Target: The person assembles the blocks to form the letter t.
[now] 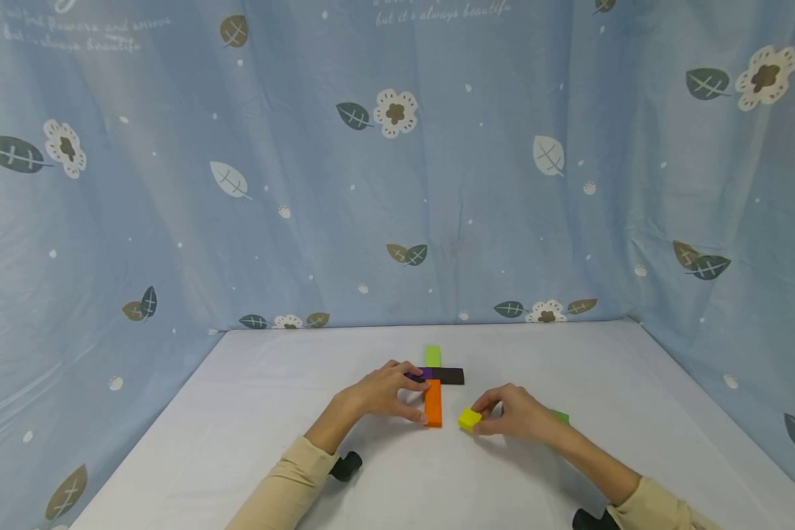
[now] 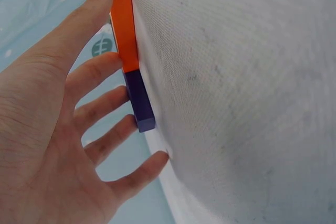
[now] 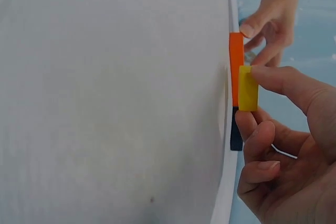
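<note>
In the head view an orange block [image 1: 433,405] lies lengthwise, its far end against a bar made of a purple block [image 1: 427,372] and a black block [image 1: 450,376]. A lime-green block [image 1: 433,356] extends from the bar's far side. My left hand [image 1: 386,391] touches the orange block's left side with thumb and index finger; other fingers reach along the purple block [image 2: 137,98], spread and only slightly bent. To the right of the orange block, my right hand [image 1: 520,417] pinches a yellow block [image 3: 248,88] between thumb and fingers.
A green block [image 1: 560,417] lies behind the right wrist, partly hidden by it. White cloth covers the table [image 1: 291,368]. A blue patterned curtain [image 1: 437,184] encloses the back and sides. Dark devices [image 1: 347,467] are worn at both wrists.
</note>
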Demonstrator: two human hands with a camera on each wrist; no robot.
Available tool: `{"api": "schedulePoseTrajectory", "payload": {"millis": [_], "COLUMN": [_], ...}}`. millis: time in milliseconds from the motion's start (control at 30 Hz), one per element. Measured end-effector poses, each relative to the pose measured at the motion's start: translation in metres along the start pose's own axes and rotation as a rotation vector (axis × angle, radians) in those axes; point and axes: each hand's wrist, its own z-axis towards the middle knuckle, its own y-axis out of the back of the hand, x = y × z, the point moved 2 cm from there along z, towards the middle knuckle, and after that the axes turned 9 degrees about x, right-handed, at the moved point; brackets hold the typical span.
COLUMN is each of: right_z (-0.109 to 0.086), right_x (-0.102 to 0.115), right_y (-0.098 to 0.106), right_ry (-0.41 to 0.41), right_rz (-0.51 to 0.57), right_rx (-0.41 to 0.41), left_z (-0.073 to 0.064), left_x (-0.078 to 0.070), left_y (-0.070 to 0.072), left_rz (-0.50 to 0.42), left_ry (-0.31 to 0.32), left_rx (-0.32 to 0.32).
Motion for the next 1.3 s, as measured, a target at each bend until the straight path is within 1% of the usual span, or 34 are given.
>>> {"api": "schedulePoseTrajectory", "payload": {"millis": [433,733,867,1100,1300], "right_z": [0.002,0.004,0.005,0.008,0.009], "right_x": [0.011,0.018,0.021,0.022,0.023], "right_y": [-0.008,-0.011,-0.013,-0.017,-0.021], "right_ry": [-0.009,0.028,0.031,0.021,0.018], "right_rz": [0.024,0.021,0.027,0.051,0.062], "right_rx": [0.02,0.038,0.047,0.072,0.073], "left_z": [-0.001,0.0,0.001,0.0,0.001], "left_x": [0.0,0.002,0.002,0.001,0.002], "left_y": [0.0,0.0,0.0,0.0,-0.001], "left_rz": [0.008,0.012,0.011,-0.005,-0.006], "left_ry": [0.008,-0.001,-0.005,0.018,0.019], "left_rx": [-0.003,-0.009,-0.013,0.004,0.0]}}
